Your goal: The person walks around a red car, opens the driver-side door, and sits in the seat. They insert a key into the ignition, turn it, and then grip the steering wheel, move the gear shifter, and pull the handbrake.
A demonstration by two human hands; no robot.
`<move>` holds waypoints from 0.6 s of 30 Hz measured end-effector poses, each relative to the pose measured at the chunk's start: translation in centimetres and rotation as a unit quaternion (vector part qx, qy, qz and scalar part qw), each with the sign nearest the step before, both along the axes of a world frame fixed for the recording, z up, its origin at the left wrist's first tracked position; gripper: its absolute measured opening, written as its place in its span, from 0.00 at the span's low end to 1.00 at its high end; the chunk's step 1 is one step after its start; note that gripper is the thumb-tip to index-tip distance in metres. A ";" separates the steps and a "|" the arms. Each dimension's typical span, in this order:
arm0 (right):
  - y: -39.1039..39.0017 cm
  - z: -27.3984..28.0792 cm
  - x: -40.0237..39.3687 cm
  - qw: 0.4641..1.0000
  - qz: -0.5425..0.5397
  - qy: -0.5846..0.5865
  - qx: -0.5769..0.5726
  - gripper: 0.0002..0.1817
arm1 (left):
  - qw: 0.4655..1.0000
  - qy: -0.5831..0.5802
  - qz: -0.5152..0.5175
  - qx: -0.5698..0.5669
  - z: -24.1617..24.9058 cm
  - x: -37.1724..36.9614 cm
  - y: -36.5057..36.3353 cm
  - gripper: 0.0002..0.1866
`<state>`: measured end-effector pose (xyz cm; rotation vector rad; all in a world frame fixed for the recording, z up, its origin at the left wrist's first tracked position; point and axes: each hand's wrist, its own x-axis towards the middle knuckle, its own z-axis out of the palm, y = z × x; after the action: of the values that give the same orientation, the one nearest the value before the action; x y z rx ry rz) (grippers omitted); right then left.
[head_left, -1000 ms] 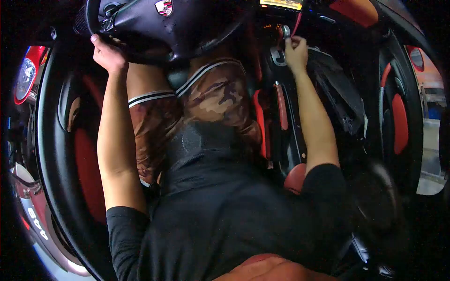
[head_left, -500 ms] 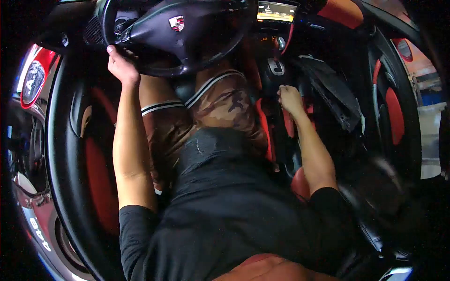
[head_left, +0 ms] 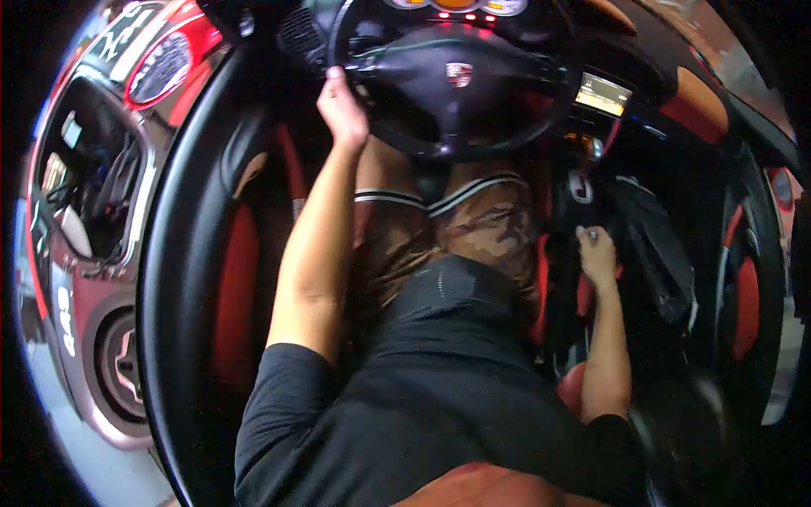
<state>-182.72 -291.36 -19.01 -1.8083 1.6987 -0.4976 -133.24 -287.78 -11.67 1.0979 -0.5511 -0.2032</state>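
Note:
In front of me is a black steering wheel [head_left: 441, 152] with a crest at its hub. My left hand [head_left: 342, 114] is wrapped round the left side of its rim, thumb pointing up; the other fingers are mostly hidden. Low between the seats, my right hand [head_left: 598, 249] is closed round the front end of what looks like a handbrake lever, whose round dark tip shows at the fist. Just ahead of that hand is the gear selector [head_left: 580, 188], which it does not touch.
A lit display [head_left: 602, 95] sits in the dash, right of the lit gauges [head_left: 456, 4]. A dark bag or garment [head_left: 655, 253] lies on the passenger side. The driver's door [head_left: 182, 279] is at my left, with another car [head_left: 93, 296] outside it.
My view has swung left and up, so the cabin sits further right and lower, and the gauges now show. Both hands keep their places on the wheel and between the seats.

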 end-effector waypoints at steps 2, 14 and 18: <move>-0.1 -1.7 -0.7 0.999 0.006 -0.006 -0.035 0.23 | 0.995 0.036 -0.093 -0.001 -0.6 0.2 0.3 0.32; -0.6 -2.6 -0.2 0.998 -0.018 -0.047 -0.023 0.20 | 0.971 0.017 -0.204 0.125 -4.0 -2.5 4.5 0.37; -1.0 -2.6 -0.1 0.995 -0.007 -0.103 0.007 0.19 | 0.969 -0.057 -0.196 0.140 -8.3 -3.9 4.1 0.26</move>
<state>-182.86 -292.35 -21.59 -1.6725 1.5709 -0.6528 -137.18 -283.66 -20.02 1.2712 -0.8597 -0.5788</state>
